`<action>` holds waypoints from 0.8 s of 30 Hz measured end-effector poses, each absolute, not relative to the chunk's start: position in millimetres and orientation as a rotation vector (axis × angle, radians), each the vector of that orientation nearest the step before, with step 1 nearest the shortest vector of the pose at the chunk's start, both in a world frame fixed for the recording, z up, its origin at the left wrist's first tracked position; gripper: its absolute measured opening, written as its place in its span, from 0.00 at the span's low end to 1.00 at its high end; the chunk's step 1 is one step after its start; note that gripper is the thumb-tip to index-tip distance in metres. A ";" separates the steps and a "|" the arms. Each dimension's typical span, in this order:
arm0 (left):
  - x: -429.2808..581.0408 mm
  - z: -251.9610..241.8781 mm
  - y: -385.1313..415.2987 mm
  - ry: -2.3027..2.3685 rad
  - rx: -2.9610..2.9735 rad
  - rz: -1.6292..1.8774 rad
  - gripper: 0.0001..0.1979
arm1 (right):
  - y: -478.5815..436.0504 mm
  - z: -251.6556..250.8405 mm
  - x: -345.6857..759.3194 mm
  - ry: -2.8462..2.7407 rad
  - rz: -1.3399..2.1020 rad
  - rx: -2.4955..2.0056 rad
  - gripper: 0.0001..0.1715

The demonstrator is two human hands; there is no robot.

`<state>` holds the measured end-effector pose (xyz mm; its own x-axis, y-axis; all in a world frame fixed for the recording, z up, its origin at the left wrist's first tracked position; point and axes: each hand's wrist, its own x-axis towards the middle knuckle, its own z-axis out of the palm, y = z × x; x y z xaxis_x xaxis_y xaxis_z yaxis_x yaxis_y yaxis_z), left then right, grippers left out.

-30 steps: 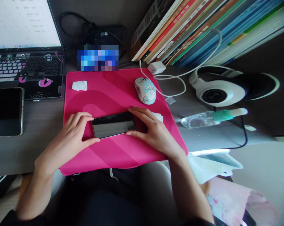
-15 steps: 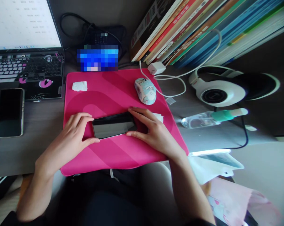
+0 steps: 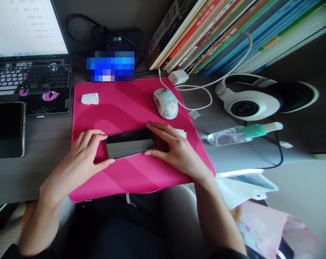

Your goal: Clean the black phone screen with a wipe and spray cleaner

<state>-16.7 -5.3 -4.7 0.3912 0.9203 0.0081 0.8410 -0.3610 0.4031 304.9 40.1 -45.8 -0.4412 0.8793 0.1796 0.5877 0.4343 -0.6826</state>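
Observation:
A black smartphone [image 3: 130,143] lies sideways on the pink mat [image 3: 125,97], its dark screen facing up with a pale reflection. My left hand [image 3: 85,154] grips its left end, thumb at the near corner and fingers at the far corner. At the opposite end, my right hand [image 3: 173,145] holds the phone the same way, with thumb and fingers on the near and far edges. Beyond my right hand sits a patterned light-blue mouse [image 3: 166,104]. A folded white tissue [image 3: 90,98] is at the mat's far left, and another white scrap [image 3: 181,133] shows partly behind my right hand.
On the left are an open laptop [image 3: 30,82] and a second phone [image 3: 10,130]. Books [image 3: 206,39] line the back right, near a white charger [image 3: 178,76] with its cable. White headphones [image 3: 251,106] and a clear spray bottle [image 3: 227,136] lie to the right.
Both hands keep their hold on the phone, which stays in place on the mat. The view has shifted very slightly.

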 end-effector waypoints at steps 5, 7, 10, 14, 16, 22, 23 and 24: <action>-15.8 -4.7 -4.9 1.528 2.334 0.336 0.27 | 39.6 -44.4 304.7 -2.166 0.734 -1.236 0.43; -16.1 -4.9 -4.5 1.525 2.336 0.328 0.27 | 39.3 -43.7 304.7 -2.165 0.731 -1.237 0.43; -16.3 -4.7 -4.3 1.528 2.330 0.318 0.27 | 39.1 -43.8 305.3 -2.162 0.723 -1.239 0.44; -16.5 -4.9 -4.6 1.534 2.327 0.315 0.27 | 39.5 -45.1 306.5 -2.165 0.717 -1.236 0.44; -17.0 -5.7 -4.7 1.536 2.325 0.314 0.27 | 39.9 -45.3 306.8 -2.168 0.714 -1.226 0.44; -17.7 -7.7 -3.0 1.519 2.342 0.329 0.29 | 39.8 -44.8 306.6 -2.163 0.717 -1.227 0.43; -17.4 -7.6 -2.6 1.518 2.348 0.329 0.29 | 39.5 -44.9 306.6 -2.161 0.715 -1.228 0.43; -16.9 -7.5 -2.3 1.521 2.354 0.330 0.30 | 39.3 -45.0 306.6 -2.160 0.715 -1.230 0.44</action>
<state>-16.9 -2.3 -7.5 0.4071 0.9132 0.0209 0.8395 -0.3830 0.3854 306.6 39.3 -45.0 -0.4319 0.8802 0.1970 0.5887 0.4405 -0.6777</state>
